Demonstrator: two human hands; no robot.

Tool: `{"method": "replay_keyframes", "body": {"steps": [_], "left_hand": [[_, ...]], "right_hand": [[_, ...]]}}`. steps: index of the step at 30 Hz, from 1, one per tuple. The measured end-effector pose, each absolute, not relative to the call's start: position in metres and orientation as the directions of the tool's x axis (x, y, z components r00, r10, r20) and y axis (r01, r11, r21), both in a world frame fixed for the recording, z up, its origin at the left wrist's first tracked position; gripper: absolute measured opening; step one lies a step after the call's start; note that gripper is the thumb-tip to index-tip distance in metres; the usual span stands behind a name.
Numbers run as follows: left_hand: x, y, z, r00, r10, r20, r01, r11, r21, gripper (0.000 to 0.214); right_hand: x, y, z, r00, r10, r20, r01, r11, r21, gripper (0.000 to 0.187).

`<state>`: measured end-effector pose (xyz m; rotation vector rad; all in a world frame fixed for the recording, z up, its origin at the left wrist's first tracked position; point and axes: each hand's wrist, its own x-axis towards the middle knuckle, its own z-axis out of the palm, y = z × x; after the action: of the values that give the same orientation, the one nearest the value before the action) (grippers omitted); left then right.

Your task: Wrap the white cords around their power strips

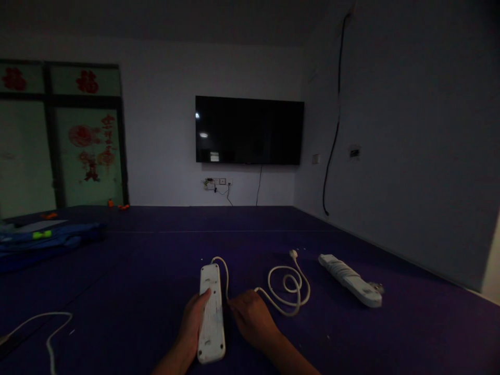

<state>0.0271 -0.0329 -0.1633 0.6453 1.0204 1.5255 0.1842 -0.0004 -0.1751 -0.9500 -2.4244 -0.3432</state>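
Note:
A white power strip (213, 317) stands out in the lower middle of the head view, its long face with screw holes turned toward me. My left hand (194, 316) grips it along its left edge, thumb lying on that face. From its far end a white cord (226, 276) loops over to the right. My right hand (250, 314) is closed around this cord, just right of the strip. Beyond that hand the cord lies in loose coils on the purple surface (156, 291), ending in a plug (293, 254).
To the right lies a second power strip (351, 281) with its cord wound around it. Blue cloth (74, 234) sits at the far left, and another white cable (50, 338) lies at the lower left. A television (250, 130) hangs on the back wall.

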Motion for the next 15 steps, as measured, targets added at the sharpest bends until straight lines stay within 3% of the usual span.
{"method": "replay_keyframes", "body": {"steps": [15], "left_hand": [[0.0253, -0.0256, -0.1712, -0.215, 0.969, -0.122, -0.482, 0.004, 0.876, 0.027]], "right_hand": [[0.1843, 0.0013, -0.1746, -0.629, 0.613, 0.478, 0.685, 0.728, -0.033, 0.022]]}}
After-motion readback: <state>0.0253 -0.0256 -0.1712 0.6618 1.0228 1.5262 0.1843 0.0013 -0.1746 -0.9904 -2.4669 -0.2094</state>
